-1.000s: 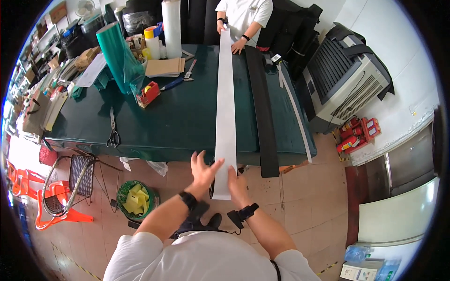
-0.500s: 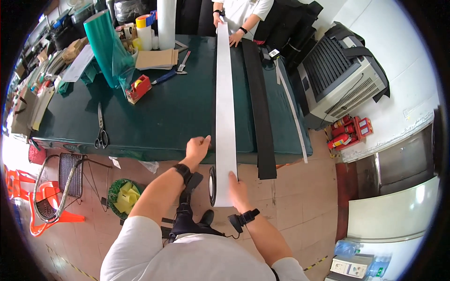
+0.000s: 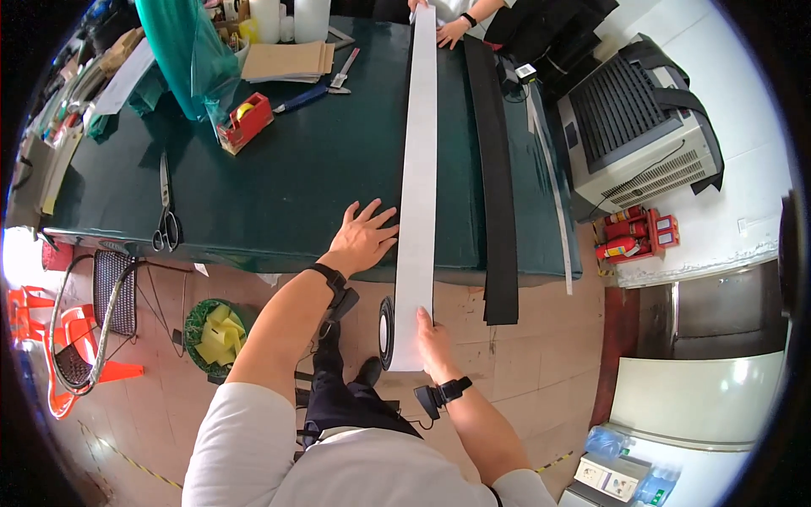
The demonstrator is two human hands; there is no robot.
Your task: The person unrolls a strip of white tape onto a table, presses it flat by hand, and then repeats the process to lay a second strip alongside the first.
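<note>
Dark green tabletop (image 3: 296, 169) is crossed by the white strip (image 3: 419, 169), long axis 12-to-6 o'clock. Near 6 it's clamped in the right hand (image 3: 435, 344); left hand (image 3: 361, 241) is rested on the tabletop, fingers splayed, strip just off them at 3.

From where I'm standing, a long white strip (image 3: 419, 169) runs straight away just right of the left fingers (image 3: 385, 217). Left of the right fingers (image 3: 423, 318), which grip its near end, shows a dark roll (image 3: 386, 348) with a pale core.
</note>
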